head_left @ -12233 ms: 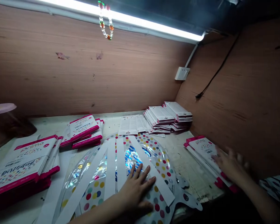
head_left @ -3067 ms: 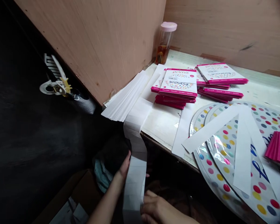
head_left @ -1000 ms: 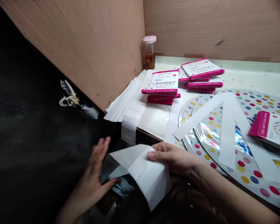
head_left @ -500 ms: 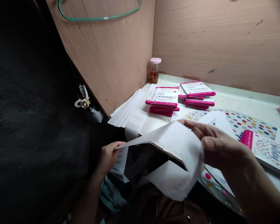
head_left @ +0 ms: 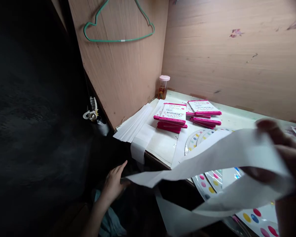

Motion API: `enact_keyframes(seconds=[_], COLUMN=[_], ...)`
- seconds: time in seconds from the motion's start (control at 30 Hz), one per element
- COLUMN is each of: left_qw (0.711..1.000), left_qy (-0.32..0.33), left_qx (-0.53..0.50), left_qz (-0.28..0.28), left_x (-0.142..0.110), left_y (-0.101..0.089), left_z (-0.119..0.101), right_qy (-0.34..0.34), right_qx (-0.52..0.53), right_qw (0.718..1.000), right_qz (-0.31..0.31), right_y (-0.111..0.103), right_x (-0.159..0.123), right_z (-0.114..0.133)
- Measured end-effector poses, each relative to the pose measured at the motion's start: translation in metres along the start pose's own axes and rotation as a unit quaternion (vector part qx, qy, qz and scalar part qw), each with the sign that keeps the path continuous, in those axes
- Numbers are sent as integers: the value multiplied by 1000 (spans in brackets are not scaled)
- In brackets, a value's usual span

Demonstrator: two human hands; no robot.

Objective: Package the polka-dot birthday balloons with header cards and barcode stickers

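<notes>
A long white strip of barcode labels [head_left: 212, 154] stretches between my two hands, its blank side mostly showing. It loops at the right and doubles back below towards the lower middle. At the left, beyond the table's front edge, my left hand [head_left: 113, 184] has the strip's end between thumb and fingers, one finger raised. My right hand [head_left: 283, 141], blurred at the right edge, grips the looped part above the polka-dot foil balloons [head_left: 207, 184]. The strip hides much of the balloons. Another white strip [head_left: 139, 148] hangs over the table's front edge.
Pink-and-white card packets [head_left: 174, 113] lie stacked, with more packets [head_left: 203, 108] behind. White paper strips [head_left: 133, 123] fan out by the side panel. A lidded drink bottle [head_left: 162, 87] stands in the corner. A green hanger [head_left: 120, 40] hangs above; hair clips [head_left: 92, 110] hang left.
My right hand has swung right, drawing the label strip out longer across the balloons. Earlier my left hand was open and apart from it, then took hold. The view has tilted up.
</notes>
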State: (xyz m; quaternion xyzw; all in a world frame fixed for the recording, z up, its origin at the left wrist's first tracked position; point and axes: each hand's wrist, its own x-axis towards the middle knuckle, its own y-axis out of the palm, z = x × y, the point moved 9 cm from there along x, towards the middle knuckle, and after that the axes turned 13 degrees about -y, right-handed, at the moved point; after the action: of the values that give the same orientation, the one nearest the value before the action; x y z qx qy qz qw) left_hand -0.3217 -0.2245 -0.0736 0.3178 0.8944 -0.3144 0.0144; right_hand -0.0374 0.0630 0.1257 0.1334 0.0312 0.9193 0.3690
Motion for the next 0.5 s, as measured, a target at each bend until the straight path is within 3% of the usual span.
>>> enact_keyframes(seconds=[0.03,0.07,0.17,0.23,0.27,0.3,0.37,0.43,0.5], left_qw=[1000,998,961,923,918,923,957,982,987], left_qy=[7,34,150,145,119,92,70,101,135], left_qx=[-17,-44,-128,-218,-240,-246,-203,-136,-87], left_qz=[-3,32,193,281,293,282,196,83,-8], left_x=[-9,-21,-65,-82,-82,-79,-65,-55,-50], left_y=[-2,3,32,51,57,60,50,25,1], left_z=[-17,-41,-119,-148,-152,-150,-139,-128,-121], right_qy=[27,65,168,205,214,222,233,239,253], right_qx=[45,95,195,214,220,223,220,213,200], right_qw=[998,991,957,944,940,936,931,923,909], right_qz=[35,71,137,148,151,156,175,214,265], right_y=[20,43,97,115,119,121,122,125,132], right_x=[-1,-3,-7,-5,-3,-2,-3,-14,-36], right_z=[-6,-13,-37,-52,-58,-63,-73,-82,-95])
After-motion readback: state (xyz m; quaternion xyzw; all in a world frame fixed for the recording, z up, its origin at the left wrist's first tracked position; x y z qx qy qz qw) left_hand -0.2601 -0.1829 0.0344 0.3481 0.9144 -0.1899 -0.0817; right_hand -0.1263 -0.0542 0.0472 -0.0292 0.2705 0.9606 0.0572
